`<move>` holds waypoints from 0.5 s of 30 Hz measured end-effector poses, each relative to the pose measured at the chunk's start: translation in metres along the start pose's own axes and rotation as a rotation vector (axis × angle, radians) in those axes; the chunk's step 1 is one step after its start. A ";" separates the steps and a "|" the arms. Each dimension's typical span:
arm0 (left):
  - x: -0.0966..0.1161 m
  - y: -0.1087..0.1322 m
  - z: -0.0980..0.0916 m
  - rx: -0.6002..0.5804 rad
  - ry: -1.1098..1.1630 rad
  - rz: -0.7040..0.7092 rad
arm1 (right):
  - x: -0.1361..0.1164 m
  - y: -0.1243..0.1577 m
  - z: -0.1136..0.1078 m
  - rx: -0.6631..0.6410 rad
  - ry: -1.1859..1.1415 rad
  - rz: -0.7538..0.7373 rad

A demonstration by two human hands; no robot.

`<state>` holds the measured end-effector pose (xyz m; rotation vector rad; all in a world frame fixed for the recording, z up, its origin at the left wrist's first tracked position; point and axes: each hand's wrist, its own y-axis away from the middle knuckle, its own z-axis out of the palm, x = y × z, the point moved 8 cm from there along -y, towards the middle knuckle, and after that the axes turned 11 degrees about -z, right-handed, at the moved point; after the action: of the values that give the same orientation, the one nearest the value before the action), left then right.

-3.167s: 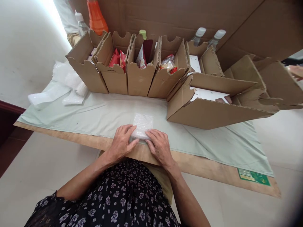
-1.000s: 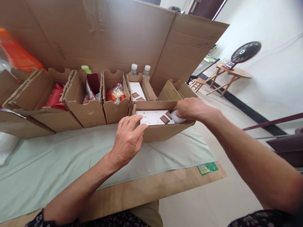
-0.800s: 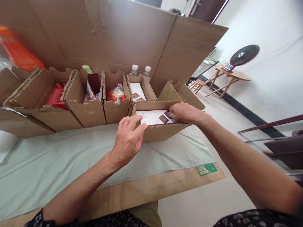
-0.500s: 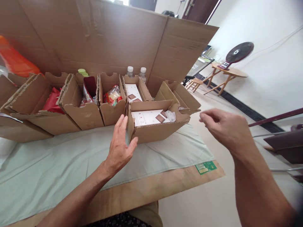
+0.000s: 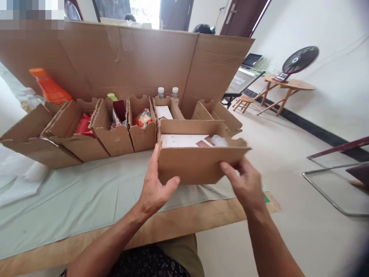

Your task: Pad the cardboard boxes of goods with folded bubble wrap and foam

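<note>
A cardboard box [image 5: 196, 165] is held between my two hands at the front of the row. My left hand [image 5: 157, 188] presses its left end, thumb along the front wall. At the other end, my right hand [image 5: 245, 182] grips the lower right corner, its thumb on the front and its fingers partly hidden. Inside lies a white carton with brown squares [image 5: 184, 141], beside a crumpled clear plastic item [image 5: 219, 141]. The box looks raised off the pale green cloth [image 5: 115, 188], though its underside is hidden.
Several open cardboard bins [image 5: 117, 138] stand in a row, holding packets and cartons. Behind them rise a large cardboard panel [image 5: 150, 57], an orange bottle [image 5: 50, 88] and two clear bottles [image 5: 174, 94]. A fan [image 5: 300, 60] stands on a wooden table [image 5: 300, 85] at right.
My right hand has come in from the right and taken hold of the box's right end. The box has turned its front wall towards me and appears lifted. My view has shifted slightly.
</note>
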<state>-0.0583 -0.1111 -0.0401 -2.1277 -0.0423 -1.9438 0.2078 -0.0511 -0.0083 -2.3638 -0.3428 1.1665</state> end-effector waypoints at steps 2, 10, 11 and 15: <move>0.013 0.006 -0.002 0.013 0.001 0.041 | -0.014 0.012 -0.018 0.158 0.000 -0.034; 0.034 0.011 -0.063 0.356 0.120 0.206 | -0.086 0.010 0.028 0.119 -0.344 -0.253; 0.036 0.011 -0.054 0.325 0.122 0.226 | -0.085 0.010 0.020 0.188 -0.361 -0.254; 0.025 0.016 -0.021 0.154 0.124 0.150 | -0.072 0.029 -0.009 0.388 -0.309 -0.199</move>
<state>-0.0729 -0.1344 -0.0164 -1.8549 -0.0087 -1.9151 0.1719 -0.1089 0.0297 -1.7787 -0.4022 1.3622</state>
